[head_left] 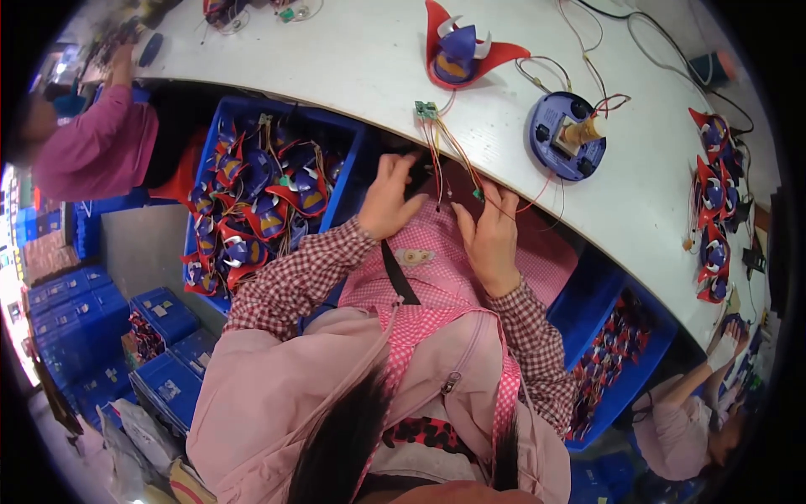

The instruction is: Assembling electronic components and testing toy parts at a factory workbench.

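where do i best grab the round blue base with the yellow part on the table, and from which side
Probably by the outer rim of the round blue base, fingers coming down from above on its left, wire-free edge. It lies flat on the white table, open face up; the yellow part and red wires crowd its right side, so avoid pinching there.

A bundle of thin red, yellow and dark wires (449,155) hangs over the near edge of the white table, running down from a small green circuit board (426,109) lying flat on the tabletop. Its lower end seems to carry a tiny green piece, hard to make out.
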`<state>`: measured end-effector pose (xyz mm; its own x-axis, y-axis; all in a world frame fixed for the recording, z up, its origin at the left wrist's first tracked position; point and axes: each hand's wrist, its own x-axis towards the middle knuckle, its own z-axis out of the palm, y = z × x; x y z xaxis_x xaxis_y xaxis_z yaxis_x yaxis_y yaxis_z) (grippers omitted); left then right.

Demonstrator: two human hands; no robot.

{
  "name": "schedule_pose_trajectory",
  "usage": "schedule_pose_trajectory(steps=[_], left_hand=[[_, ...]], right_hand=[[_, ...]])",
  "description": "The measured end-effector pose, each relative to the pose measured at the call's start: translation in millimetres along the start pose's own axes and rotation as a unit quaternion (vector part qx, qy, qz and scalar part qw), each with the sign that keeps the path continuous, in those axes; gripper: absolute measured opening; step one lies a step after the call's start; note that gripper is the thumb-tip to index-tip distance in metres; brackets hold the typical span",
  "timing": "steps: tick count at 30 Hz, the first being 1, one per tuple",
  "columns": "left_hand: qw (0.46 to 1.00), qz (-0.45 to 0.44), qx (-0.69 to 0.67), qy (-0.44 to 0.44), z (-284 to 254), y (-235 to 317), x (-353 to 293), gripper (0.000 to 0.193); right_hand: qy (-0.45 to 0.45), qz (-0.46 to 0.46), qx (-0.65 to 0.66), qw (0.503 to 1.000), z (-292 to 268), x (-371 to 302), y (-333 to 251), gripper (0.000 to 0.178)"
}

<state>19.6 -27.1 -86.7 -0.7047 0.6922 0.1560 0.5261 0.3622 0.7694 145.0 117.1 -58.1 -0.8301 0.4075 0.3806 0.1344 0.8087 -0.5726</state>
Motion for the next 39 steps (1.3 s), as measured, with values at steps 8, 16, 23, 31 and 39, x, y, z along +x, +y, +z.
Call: schedule_pose_trajectory(steps=[8,16,23,31,39], left_hand=[[0.994,-0.021,-0.090,0.052,-18.5,11.2,3.5,0.046],[0.949,0.262,0.168,0.060,-82.8,29.6,88.5,0.036],[0.928,0.335,0.156,-0.056,-86.3,16.5,116.5,0.028],[0.905,0.379,0.178,-0.072,-81.9,21.2,124.6,0.026],[0.919,0.353,0.171,-0.032,-82.4,25.6,107.5,0.028]], right_hand=[[0.022,0.027,0.072,0.997,15.3,0.2,5.6,0.024],[-0.097,0.248,0.445,0.855,-13.1,9.2,-11.0,0.019],[-0.128,0.328,0.513,0.783,-13.3,3.6,-7.0,0.017],[-0.115,0.347,0.588,0.722,-5.3,1.3,-6.1,0.013],[-0.111,0.352,0.622,0.691,-2.0,1.7,-7.4,0.014]])
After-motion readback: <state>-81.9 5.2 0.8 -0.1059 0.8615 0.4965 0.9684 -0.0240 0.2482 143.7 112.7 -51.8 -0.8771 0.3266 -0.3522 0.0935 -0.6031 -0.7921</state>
